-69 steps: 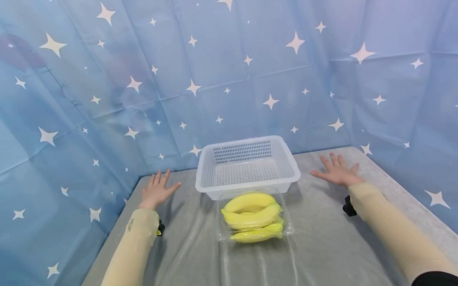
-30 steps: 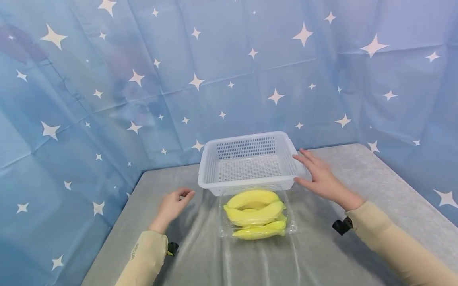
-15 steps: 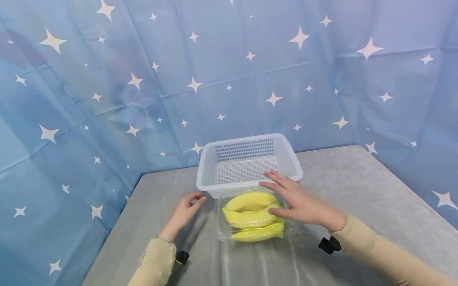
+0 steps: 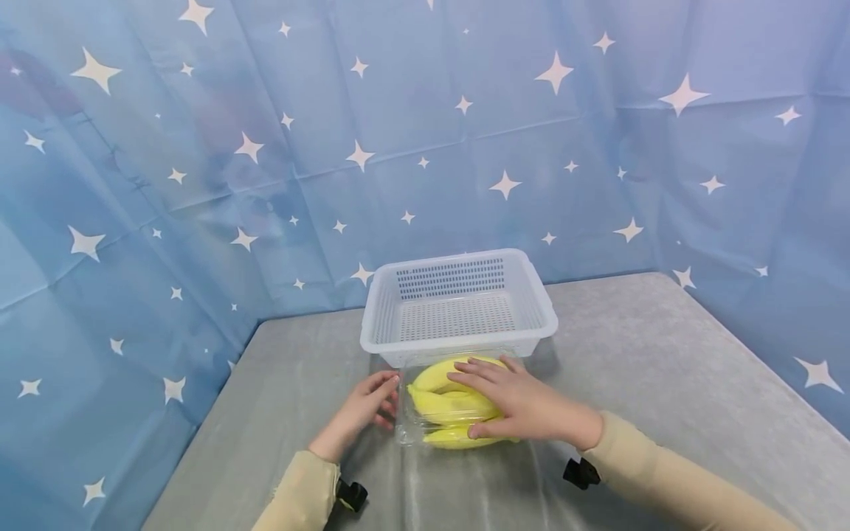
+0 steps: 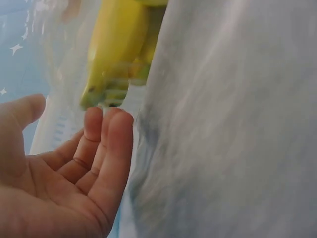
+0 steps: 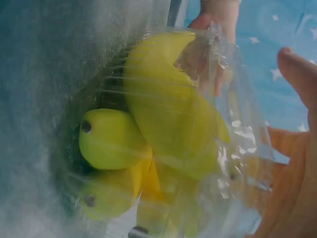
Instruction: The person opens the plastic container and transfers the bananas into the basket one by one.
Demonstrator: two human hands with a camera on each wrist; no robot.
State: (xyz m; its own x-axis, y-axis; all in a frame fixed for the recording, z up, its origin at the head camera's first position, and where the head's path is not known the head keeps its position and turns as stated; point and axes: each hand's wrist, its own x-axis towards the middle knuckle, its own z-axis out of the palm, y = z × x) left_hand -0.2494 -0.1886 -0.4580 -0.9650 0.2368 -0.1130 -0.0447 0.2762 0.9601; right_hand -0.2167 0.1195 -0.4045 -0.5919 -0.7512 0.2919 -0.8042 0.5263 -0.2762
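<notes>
A clear plastic box of yellow bananas lies on the grey table, just in front of a white perforated basket. My right hand lies across the top of the box with its fingers spread and the thumb on the near side. My left hand touches the box's left side with relaxed fingers. The left wrist view shows the left hand palm up, its fingertips close to the bananas. In the right wrist view the bananas fill the box, with the right hand beside it.
Blue star-patterned cloth hangs behind and on both sides of the table. The basket holds nothing. Bare grey tabletop stretches to the right of the box and to the left of the left hand.
Both hands came in from the table's sides. The right hand passed the basket's right rim and settled on the box; the left hand moved right until it touched the box.
</notes>
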